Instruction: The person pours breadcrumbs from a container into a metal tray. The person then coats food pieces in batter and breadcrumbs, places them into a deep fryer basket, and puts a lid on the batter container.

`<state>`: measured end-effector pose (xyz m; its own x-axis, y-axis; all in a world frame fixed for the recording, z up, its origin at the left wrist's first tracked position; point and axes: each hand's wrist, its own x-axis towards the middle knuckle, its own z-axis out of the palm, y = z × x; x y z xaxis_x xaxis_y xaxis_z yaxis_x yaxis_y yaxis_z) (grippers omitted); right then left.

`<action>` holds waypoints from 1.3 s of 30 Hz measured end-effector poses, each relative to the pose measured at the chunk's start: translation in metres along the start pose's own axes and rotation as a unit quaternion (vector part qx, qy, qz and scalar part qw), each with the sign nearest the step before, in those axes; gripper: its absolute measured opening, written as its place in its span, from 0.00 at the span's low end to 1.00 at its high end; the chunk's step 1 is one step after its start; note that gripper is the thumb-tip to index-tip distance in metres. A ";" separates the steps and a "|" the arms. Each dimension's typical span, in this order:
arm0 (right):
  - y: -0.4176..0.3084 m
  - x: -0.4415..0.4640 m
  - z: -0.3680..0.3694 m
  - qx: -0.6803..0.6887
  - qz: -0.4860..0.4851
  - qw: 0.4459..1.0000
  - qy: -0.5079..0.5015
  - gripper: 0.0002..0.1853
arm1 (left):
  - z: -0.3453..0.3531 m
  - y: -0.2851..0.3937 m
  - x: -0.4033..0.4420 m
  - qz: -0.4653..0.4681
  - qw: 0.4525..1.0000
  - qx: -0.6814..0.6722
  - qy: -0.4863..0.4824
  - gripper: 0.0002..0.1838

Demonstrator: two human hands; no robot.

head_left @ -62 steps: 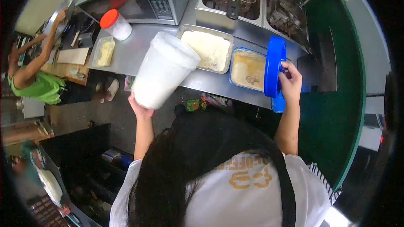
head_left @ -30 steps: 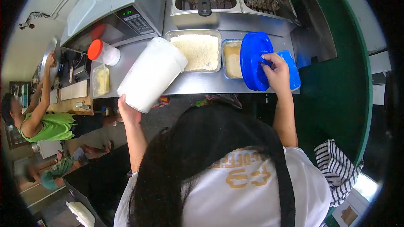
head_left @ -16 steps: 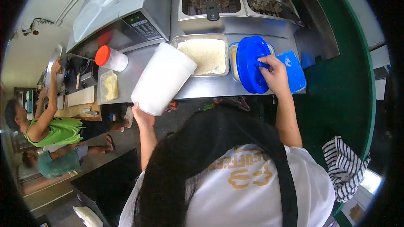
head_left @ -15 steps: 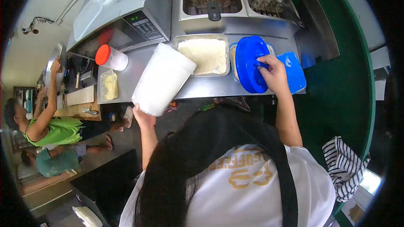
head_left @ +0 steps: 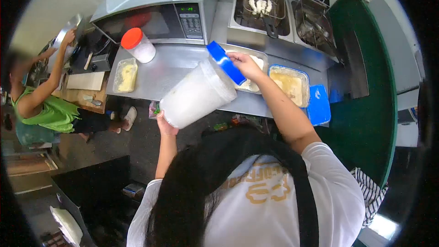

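Observation:
My left hand grips the bottom end of a large whitish plastic tub, which leans with its mouth up and to the right. In my right hand is a round blue lid, pinched at its outer side and tilted near the tub's mouth. I cannot tell whether lid and rim touch. Behind them, a metal tray of white flour is partly covered by the lid and my hand. To the right of my forearm, a blue-rimmed container holds a yellowish wet mix with pale pieces.
A flat blue lid lies at the counter's right end. Fryers with a basket of pale pieces stand behind. On the left are a microwave, a red-capped jar and a tub of yellow stuff. A person in green works farther left.
My right hand has brought the blue lid leftward from over the right container to the tub's mouth. The tub has tipped further right. The view has shifted.

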<state>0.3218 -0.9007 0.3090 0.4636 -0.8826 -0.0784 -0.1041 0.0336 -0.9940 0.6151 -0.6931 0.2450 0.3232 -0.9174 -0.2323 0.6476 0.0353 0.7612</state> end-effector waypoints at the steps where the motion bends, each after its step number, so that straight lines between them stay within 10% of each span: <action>1: 0.002 0.002 0.007 0.023 -0.007 1.000 -0.013 0.21 | -0.003 -0.004 0.004 -0.004 1.000 -0.012 -0.009 0.42; 11: 0.046 -0.023 0.041 0.120 0.008 0.990 0.074 0.19 | -0.004 -0.017 0.003 -0.023 0.999 -0.032 -0.010 0.42; 19: -0.067 -0.005 0.060 -0.109 -0.117 0.987 -0.032 0.19 | 0.018 0.012 -0.001 -0.028 0.992 -0.112 0.051 0.37; 28: -0.180 -0.011 0.089 -0.283 -0.216 0.927 -0.120 0.18 | 0.054 0.032 0.004 -0.103 0.960 -0.238 -0.110 0.39; 34: -0.188 -0.097 0.113 -0.339 -0.134 0.918 0.154 0.14 | 0.064 -0.011 0.005 -0.197 0.933 -0.247 -0.172 0.52; 37: -0.172 -0.146 0.115 -0.297 -0.112 0.918 0.238 0.15 | 0.086 -0.013 -0.012 -0.013 0.919 0.260 -0.298 0.53; 39: -0.170 -0.185 0.107 -0.264 -0.111 0.913 0.292 0.17 | 0.127 -0.004 -0.047 -0.249 0.933 -0.041 -0.255 0.50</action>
<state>0.3474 -0.6929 0.4842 -0.0063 -0.9446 0.3282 -0.5457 -0.2718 -0.7927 0.5096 -0.7007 0.3302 -0.3893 -0.8968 -0.2102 0.6878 -0.4348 0.5813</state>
